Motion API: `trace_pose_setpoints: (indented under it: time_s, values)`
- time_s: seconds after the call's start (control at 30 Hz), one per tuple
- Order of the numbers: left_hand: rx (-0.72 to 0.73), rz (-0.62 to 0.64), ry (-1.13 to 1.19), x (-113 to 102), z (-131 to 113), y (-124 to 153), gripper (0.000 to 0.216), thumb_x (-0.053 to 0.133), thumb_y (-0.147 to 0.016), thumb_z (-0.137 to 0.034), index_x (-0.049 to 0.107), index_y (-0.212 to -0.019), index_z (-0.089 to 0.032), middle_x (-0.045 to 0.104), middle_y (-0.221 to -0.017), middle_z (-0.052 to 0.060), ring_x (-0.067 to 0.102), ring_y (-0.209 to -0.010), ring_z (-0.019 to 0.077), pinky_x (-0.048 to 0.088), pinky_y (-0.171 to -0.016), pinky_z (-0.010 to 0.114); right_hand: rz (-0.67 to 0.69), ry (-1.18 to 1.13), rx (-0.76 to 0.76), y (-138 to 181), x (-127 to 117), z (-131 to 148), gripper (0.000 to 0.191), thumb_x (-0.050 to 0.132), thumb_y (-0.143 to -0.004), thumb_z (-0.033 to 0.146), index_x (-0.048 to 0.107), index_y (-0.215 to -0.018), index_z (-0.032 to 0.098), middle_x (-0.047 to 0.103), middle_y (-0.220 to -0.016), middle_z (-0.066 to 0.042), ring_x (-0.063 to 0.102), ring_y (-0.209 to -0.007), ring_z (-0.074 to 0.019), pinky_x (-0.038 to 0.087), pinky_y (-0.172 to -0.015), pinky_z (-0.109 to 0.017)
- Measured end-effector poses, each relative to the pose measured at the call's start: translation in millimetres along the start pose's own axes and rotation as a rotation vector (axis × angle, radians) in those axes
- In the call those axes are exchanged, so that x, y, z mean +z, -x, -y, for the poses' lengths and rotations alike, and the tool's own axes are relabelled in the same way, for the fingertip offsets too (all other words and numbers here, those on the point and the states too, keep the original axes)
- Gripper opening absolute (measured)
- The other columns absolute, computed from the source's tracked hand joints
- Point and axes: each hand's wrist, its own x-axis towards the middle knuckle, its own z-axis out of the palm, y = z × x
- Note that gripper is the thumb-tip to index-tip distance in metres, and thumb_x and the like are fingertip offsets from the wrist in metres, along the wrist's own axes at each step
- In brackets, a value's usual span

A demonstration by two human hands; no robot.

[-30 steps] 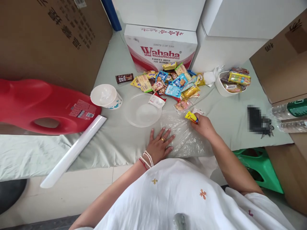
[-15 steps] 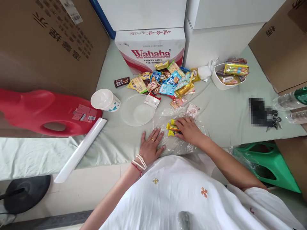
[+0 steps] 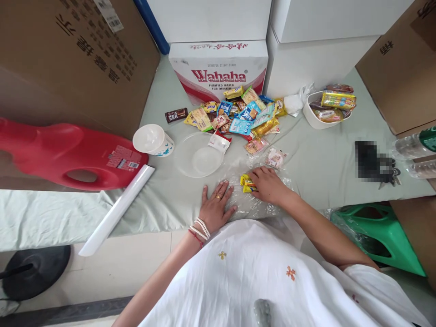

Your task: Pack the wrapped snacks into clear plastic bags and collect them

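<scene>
My right hand is closed over small yellow-wrapped snack packets, whose left ends stick out past my fingers. Beneath them a clear plastic bag is spread near the table's front edge. Flat beside it lies my left hand, fingers apart and holding nothing, its fingertips at the bag's left edge. Farther back, a pile of wrapped snacks leans toward a Wahaha carton. A clear round lid or plate sits left of the bag, with a red-and-white packet on its right edge.
To the left are a white paper cup, a red jug on its side and a white strip overhanging the edge. A white tub of snacks, keys and plastic bottles are rightward. A green stool stands below.
The camera view has shifted slightly. My right hand now covers more of the yellow packets, which look squeezed closer together. My left hand stays flat in place.
</scene>
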Motion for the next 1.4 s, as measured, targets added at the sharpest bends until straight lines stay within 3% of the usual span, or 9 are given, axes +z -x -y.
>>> trace_pose_setpoints:
  time_s: [0.2, 0.33, 0.53, 0.63, 0.77, 0.93, 1.13, 1.23, 1.4]
  values:
    - [0.002, -0.005, 0.034, -1.7, -1.2, 0.2, 0.066, 0.047, -0.103, -0.052, 0.041, -0.162, -0.025, 0.033, -0.171, 0.013, 0.035, -0.158, 0.0339, 0.000, -0.129, 0.069, 0.071, 0.119, -0.038, -5.2, -9.5, 6.8, 0.037, 0.065, -0.090, 0.026, 0.064, -0.123, 0.011, 0.064, -0.124, -0.020, 0.051, -0.118, -0.0347, 0.037, -0.096, -0.044]
    - [0.003, -0.004, 0.080, -2.5, -1.0, -0.2, 0.068, 0.048, -0.102, -0.054, 0.040, -0.163, -0.024, 0.032, -0.171, 0.013, 0.034, -0.158, 0.0332, -0.003, -0.129, 0.068, 0.050, 0.063, -0.047, -2.3, -20.8, -6.6, 0.027, 0.063, -0.088, 0.026, 0.065, -0.113, 0.015, 0.066, -0.117, -0.015, 0.053, -0.112, -0.0312, 0.036, -0.092, -0.040]
    - [0.008, -0.014, 0.103, -1.2, 0.5, 1.1, 0.069, 0.049, -0.102, -0.054, 0.039, -0.163, -0.023, 0.031, -0.172, 0.013, 0.032, -0.159, 0.0331, -0.003, -0.130, 0.068, -0.097, -0.006, 0.174, 4.1, -41.4, -47.0, 0.015, 0.062, -0.086, 0.025, 0.062, -0.100, 0.017, 0.068, -0.099, -0.012, 0.056, -0.097, -0.0280, 0.037, -0.082, -0.034]
    - [0.017, -0.025, 0.096, -1.0, 0.3, 1.9, 0.069, 0.050, -0.101, -0.052, 0.038, -0.163, -0.025, 0.032, -0.172, 0.014, 0.034, -0.159, 0.0340, -0.001, -0.130, 0.069, -0.067, -0.066, 0.049, 1.4, -40.1, -38.1, 0.020, 0.063, -0.087, 0.021, 0.064, -0.106, 0.017, 0.068, -0.105, -0.011, 0.058, -0.100, -0.0265, 0.041, -0.084, -0.033]
    - [-0.010, -0.044, 0.079, -1.3, -1.1, 1.9, 0.072, 0.054, -0.099, -0.054, 0.040, -0.163, -0.024, 0.028, -0.173, 0.014, 0.031, -0.160, 0.0369, 0.004, -0.129, 0.070, 0.111, 0.058, -0.051, -6.6, -26.2, -8.1, 0.026, 0.065, -0.087, 0.017, 0.068, -0.112, 0.018, 0.068, -0.114, -0.014, 0.057, -0.111, -0.0308, 0.043, -0.089, -0.037]
    - [-0.089, -0.043, 0.073, -1.6, -3.4, 1.6, 0.083, 0.055, -0.096, -0.061, 0.035, -0.165, -0.019, 0.027, -0.173, 0.015, 0.028, -0.160, 0.0380, 0.000, -0.129, 0.071, 0.123, 0.132, 0.019, -4.2, -19.7, -14.9, 0.023, 0.068, -0.089, 0.022, 0.070, -0.111, 0.017, 0.070, -0.113, -0.015, 0.057, -0.114, -0.0329, 0.043, -0.090, -0.040]
    - [-0.088, -0.027, 0.077, -2.0, -3.4, 2.9, 0.088, 0.052, -0.096, -0.062, 0.030, -0.166, -0.013, 0.024, -0.173, 0.018, 0.027, -0.161, 0.0381, -0.002, -0.128, 0.071, -0.073, 0.095, 0.294, 8.0, -44.9, -46.4, 0.022, 0.063, -0.089, 0.025, 0.068, -0.108, 0.016, 0.071, -0.107, -0.013, 0.059, -0.102, -0.0303, 0.042, -0.080, -0.036]
    - [-0.070, -0.025, 0.070, -2.3, -2.7, 3.6, 0.085, 0.051, -0.097, -0.062, 0.032, -0.166, -0.015, 0.023, -0.174, 0.018, 0.026, -0.161, 0.0383, -0.003, -0.128, 0.073, -0.086, 0.027, 0.144, 2.2, -50.3, -27.5, 0.019, 0.064, -0.088, 0.025, 0.068, -0.105, 0.016, 0.071, -0.104, -0.012, 0.059, -0.101, -0.0284, 0.042, -0.086, -0.036]
    - [-0.064, -0.040, 0.042, -4.1, -3.1, 6.9, 0.081, 0.056, -0.096, -0.060, 0.036, -0.165, -0.021, 0.025, -0.173, 0.016, 0.023, -0.161, 0.0422, -0.001, -0.125, 0.077, 0.127, 0.012, -0.080, -22.3, -34.1, 7.9, 0.027, 0.069, -0.090, 0.027, 0.069, -0.115, 0.016, 0.070, -0.114, -0.014, 0.058, -0.111, -0.0315, 0.042, -0.092, -0.040]
